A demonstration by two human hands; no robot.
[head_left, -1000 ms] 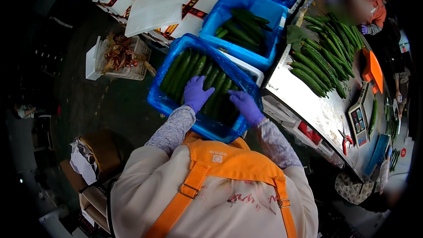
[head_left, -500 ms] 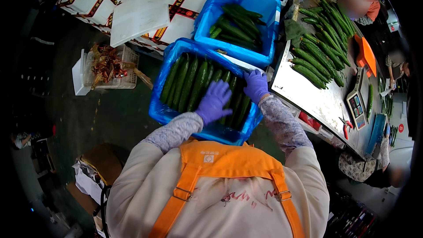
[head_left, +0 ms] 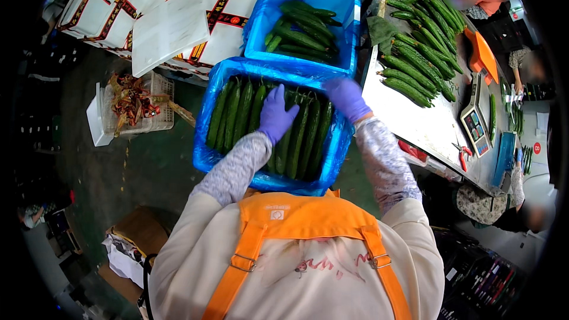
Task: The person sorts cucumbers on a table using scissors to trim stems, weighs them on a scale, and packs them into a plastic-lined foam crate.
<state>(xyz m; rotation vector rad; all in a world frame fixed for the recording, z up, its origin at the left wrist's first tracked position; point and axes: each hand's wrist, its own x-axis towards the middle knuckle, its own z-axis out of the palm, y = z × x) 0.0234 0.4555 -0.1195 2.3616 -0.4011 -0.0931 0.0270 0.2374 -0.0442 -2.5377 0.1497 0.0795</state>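
Note:
A box lined with blue plastic film point(head_left: 204, 136) stands in front of me, with a row of long green cucumbers point(head_left: 310, 136) lying side by side in it. My left hand point(head_left: 277, 115), in a purple glove, rests on the middle of the row. Its fingers point away from me, thumb spread, and hold nothing. At the box's far right corner, beside the blue film, is my right hand point(head_left: 348, 99), also gloved in purple. Motion smears its fingers, so their grip cannot be made out.
Another blue-lined box point(head_left: 252, 29) of cucumbers stands just beyond. To the right, a metal table point(head_left: 394, 115) bears piled cucumbers point(head_left: 415, 62), a scale point(head_left: 476, 121) and red-handled pliers point(head_left: 462, 155). White foam boxes point(head_left: 166, 26) and a crate point(head_left: 166, 89) of scraps lie left. Other people work at right.
My left hand has shifted a little left and up along the cucumbers, its fingers now pointing straighter away. My right hand has moved slightly and is blurred. The whole view has shifted a little.

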